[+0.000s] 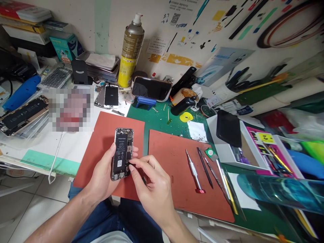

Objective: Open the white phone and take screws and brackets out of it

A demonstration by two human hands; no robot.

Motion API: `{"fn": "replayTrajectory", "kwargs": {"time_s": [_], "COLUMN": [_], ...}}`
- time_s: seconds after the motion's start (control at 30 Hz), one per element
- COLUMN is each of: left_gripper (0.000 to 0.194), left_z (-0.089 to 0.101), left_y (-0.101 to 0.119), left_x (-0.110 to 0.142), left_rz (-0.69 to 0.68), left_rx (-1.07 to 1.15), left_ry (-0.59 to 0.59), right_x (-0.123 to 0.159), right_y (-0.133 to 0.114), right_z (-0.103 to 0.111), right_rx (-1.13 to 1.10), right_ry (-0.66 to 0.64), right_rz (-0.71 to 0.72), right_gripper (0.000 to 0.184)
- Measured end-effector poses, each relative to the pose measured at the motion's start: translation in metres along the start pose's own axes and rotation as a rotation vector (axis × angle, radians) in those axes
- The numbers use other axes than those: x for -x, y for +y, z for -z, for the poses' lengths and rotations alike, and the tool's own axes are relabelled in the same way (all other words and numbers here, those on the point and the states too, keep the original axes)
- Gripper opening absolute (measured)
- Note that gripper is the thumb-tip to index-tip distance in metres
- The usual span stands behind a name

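My left hand [102, 173] grips an opened phone [122, 152] from its left side, its battery and boards facing up over a red mat [106, 135]. My right hand [152, 184] sits just right of the phone's lower half. Its thumb and forefinger are pinched on a tiny dark part at the phone's edge; I cannot make out what it is.
A second red mat [177, 158] carries a red-tipped screwdriver [193, 170], tweezers [204, 167] and thin pry tools. A phone on a blue stand [151, 89], a spray can [130, 50], a detached screen [111, 96] and a white box [235, 148] crowd the back.
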State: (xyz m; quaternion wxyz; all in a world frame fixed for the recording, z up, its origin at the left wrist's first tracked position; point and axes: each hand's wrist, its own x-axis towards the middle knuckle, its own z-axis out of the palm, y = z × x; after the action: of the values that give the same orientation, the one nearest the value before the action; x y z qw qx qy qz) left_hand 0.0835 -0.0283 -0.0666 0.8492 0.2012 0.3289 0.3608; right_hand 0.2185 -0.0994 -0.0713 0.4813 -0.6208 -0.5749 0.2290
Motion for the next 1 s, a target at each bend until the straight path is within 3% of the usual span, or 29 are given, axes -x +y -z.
{"fn": "replayTrajectory", "kwargs": {"time_s": [0.37,0.8,1.0], "left_gripper": [0.052,0.051,0.054], "left_z": [-0.0007,0.0006,-0.0005], "left_y": [-0.0009,0.0004,0.0025], "left_x": [-0.0012,-0.0023,-0.0012], "left_rz": [-0.015,-0.004,0.02], "left_rx": [0.015,0.037,0.027], "left_ry": [-0.007,0.028,0.021], "right_x": [-0.0019,-0.0038,-0.0039], "right_y": [-0.0006,0.001,0.0036], "right_z": [0.0011,0.008,0.0069], "right_rx": [-0.042,-0.016,0.014], "right_ry": [-0.05,-0.14,-0.088], "right_rz": [-0.053,0.011,0.046], "right_gripper": [0.014,0.017,0.018]}}
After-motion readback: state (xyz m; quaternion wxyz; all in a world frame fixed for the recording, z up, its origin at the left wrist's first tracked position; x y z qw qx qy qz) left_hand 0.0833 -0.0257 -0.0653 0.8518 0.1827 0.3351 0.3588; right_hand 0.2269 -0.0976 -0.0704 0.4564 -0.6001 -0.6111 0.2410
